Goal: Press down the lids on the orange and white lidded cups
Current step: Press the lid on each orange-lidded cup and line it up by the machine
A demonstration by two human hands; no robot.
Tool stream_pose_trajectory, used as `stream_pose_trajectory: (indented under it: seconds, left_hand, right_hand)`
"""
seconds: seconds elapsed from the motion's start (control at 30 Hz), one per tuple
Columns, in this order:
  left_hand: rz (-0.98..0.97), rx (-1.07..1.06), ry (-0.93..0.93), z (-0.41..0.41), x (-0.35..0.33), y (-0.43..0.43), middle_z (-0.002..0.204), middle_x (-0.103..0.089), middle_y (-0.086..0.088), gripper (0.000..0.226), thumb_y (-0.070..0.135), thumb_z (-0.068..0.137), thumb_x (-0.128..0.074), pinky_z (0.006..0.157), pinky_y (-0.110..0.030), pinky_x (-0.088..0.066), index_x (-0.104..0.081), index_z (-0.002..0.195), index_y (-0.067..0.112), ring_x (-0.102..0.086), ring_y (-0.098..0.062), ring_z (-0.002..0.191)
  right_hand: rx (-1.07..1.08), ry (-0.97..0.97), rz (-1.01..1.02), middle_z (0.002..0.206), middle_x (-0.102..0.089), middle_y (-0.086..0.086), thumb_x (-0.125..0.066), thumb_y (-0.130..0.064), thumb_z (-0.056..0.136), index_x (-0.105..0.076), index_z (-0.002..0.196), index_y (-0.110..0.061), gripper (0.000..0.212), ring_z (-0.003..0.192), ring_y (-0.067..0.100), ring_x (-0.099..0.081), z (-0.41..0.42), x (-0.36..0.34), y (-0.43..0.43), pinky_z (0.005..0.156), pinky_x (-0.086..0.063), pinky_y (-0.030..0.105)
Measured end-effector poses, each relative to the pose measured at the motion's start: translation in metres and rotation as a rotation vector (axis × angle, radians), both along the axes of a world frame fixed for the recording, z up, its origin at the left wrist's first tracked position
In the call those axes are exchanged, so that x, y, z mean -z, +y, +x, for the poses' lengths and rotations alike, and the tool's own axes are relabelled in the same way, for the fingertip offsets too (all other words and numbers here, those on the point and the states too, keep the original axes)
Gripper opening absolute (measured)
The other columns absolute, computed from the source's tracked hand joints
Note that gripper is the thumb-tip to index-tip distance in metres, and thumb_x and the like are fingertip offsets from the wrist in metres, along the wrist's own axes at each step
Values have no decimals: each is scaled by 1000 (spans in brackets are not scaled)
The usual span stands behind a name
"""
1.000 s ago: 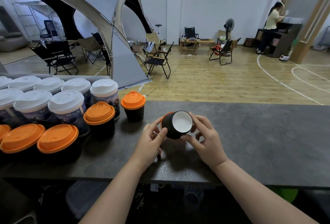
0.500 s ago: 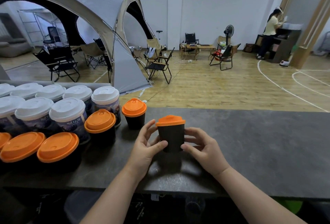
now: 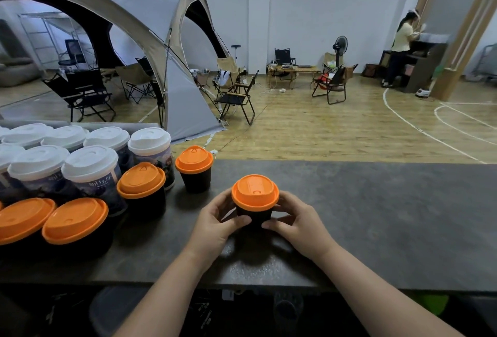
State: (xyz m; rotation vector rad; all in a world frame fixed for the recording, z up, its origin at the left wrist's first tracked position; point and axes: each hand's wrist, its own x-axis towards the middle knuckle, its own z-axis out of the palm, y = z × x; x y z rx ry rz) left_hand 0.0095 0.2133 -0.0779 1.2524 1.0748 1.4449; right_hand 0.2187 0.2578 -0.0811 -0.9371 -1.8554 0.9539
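My left hand (image 3: 215,225) and right hand (image 3: 300,225) curl round the black cup (image 3: 254,215), low on its sides. It stands upright on the counter (image 3: 390,215), orange lid (image 3: 255,192) on top. Risk, I judge: off-centre pressing tips it, or squeezing buckles the wall.

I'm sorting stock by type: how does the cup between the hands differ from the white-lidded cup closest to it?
The orange-lidded cup has a plain black wall; the white-lidded cup has a printed one. The orange-lidded cup looks shorter, the white-lidded cup taller. The left hand and right hand grip the orange-lidded cup; the white-lidded cup stands untouched among others. Both are upright with lids on.
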Motion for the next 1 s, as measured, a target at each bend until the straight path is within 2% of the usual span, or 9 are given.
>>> stream_pose_trajectory:
  seconds: [0.13, 0.3, 0.4, 0.5, 0.57, 0.63, 0.87, 0.93, 1.0]
  left_hand:
    - [-6, -66, 124, 7, -5, -6, 127, -67, 0, 65, -8, 75, -78, 86, -14, -52, -59, 132, 18, -64, -3, 115]
    - [-41, -45, 308, 30, -22, -5, 122, -70, 15, 64, 6, 78, -81, 96, -27, -51, -59, 128, 40, -63, 0, 114]
    - [-30, 18, 365, 71, -33, 0, 118, -69, 26, 61, 11, 81, -80, 88, -18, -48, -59, 118, 54, -62, 6, 112]
    - [-3, 54, 345, 133, -35, 5, 117, -70, 21, 58, 9, 82, -79, 81, -12, -52, -60, 120, 48, -64, 4, 111]
    - [11, 68, 306, 181, -32, 9, 119, -72, 11, 56, 6, 82, -79, 84, -15, -53, -61, 124, 37, -66, -3, 112]
    - [20, 83, 273, 232, -29, 12, 121, -71, 9, 55, 5, 82, -79, 90, -21, -54, -61, 128, 30, -66, -5, 113]
    - [55, 153, 254, 424, -21, 28, 123, -69, 13, 56, 9, 82, -79, 87, -15, -52, -59, 131, 29, -64, 0, 112]
    - [60, 177, 255, 480, -19, 31, 124, -68, 13, 57, 11, 82, -79, 88, -16, -53, -58, 132, 28, -64, 1, 111]
    - [59, 203, 250, 535, -17, 33, 124, -68, 11, 58, 11, 82, -80, 92, -23, -54, -58, 133, 27, -64, -1, 111]
  right_hand:
    - [31, -12, 1, 118, -69, -22, -87, -31, 74, -62, 123, -35, 55, 113, -2, -64, 0, -6, -3, 86, -57, 20]
    - [108, 17, -9, 122, -66, -18, -86, -28, 77, -61, 127, -32, 57, 114, -3, -61, 29, -15, -13, 85, -61, 34]
    - [160, 47, -9, 122, -66, -18, -85, -23, 79, -60, 128, -31, 56, 114, -1, -61, 73, -20, -19, 86, -60, 36]
    - [217, 97, -25, 122, -68, -15, -86, -19, 78, -59, 131, -27, 59, 115, 2, -62, 132, -23, -24, 88, -60, 40]
    - [249, 112, -34, 122, -69, -13, -86, -18, 78, -60, 129, -27, 58, 116, 2, -62, 178, -23, -26, 89, -60, 41]
    - [269, 103, -39, 120, -70, -16, -85, -21, 78, -61, 127, -31, 56, 116, 1, -62, 227, -22, -28, 89, -60, 39]
    - [391, 69, -24, 121, -66, -24, -81, -46, 71, -58, 124, -46, 58, 119, -1, -59, 413, -20, -33, 87, -58, 29]
    - [453, 66, -16, 122, -65, -23, -82, -48, 69, -57, 126, -45, 62, 120, -1, -57, 463, -17, -37, 88, -55, 30]
    - [518, 78, -15, 122, -64, -23, -82, -51, 67, -57, 128, -42, 66, 118, -3, -57, 511, -14, -42, 88, -53, 30]
